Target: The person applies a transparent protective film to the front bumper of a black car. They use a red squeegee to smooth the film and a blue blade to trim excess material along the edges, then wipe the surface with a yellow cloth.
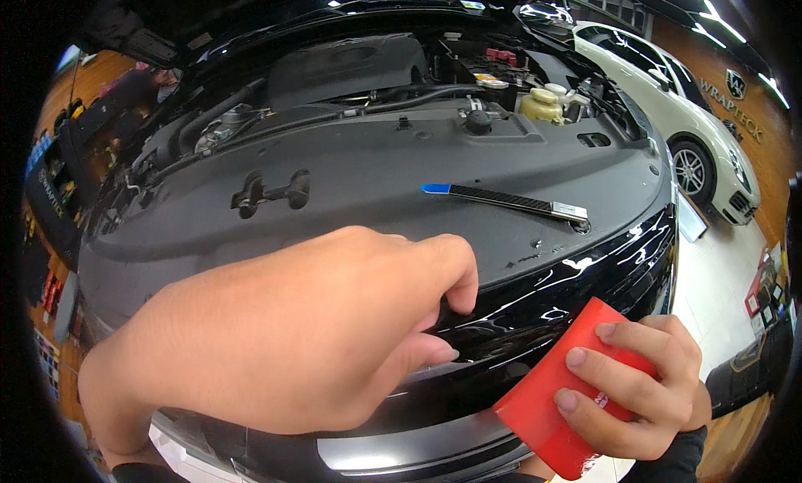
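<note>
My right hand (647,383) grips a red squeegee (543,399), a flat, slightly bent card with small white print. Three fingers lie across its face, and it stands tilted beside the glossy black bumper (543,303). To the left, my left hand (368,307) hovers over the front edge of the car, back of the hand up. Its index finger curls down and its thumb points right, with a visible gap between their tips. Nothing shows in that gap; the other fingers are mostly hidden. On the dark plastic cover (359,199) lies a slim black knife (501,200) with a blue tip and silver end.
Above the cover, the engine bay lies exposed, with an engine cover (347,69) and a yellowish fluid reservoir (541,104). A white car (697,115) is parked at the right. Shelves with tools (50,207) stand along the left.
</note>
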Action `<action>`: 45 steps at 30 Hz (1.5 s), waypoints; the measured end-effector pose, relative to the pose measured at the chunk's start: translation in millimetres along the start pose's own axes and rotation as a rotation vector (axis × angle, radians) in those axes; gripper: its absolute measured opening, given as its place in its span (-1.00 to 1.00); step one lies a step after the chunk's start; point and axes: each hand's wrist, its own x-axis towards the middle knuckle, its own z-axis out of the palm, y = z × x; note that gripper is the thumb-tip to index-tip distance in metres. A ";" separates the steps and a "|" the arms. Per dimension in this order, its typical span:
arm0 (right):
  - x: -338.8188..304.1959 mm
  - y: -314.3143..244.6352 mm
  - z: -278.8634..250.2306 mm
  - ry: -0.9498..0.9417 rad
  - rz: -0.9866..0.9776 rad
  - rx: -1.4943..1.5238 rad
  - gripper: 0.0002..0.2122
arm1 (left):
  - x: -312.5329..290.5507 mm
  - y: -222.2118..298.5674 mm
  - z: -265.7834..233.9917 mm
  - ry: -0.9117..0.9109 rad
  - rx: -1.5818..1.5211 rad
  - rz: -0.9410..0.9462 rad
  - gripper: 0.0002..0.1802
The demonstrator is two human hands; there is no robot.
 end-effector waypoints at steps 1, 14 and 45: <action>-1.4 2.3 -0.1 0.003 -0.007 0.010 -0.44 | 0.1 3.2 -0.3 -0.003 0.006 -0.025 -0.66; -20.6 -14.5 -29.0 0.053 0.047 0.268 -0.64 | 9.9 25.2 12.3 0.035 0.122 -0.210 -0.58; -144.4 -283.7 106.8 -0.448 0.353 1.409 -0.82 | 7.3 0.1 31.4 0.276 0.044 -0.048 -0.65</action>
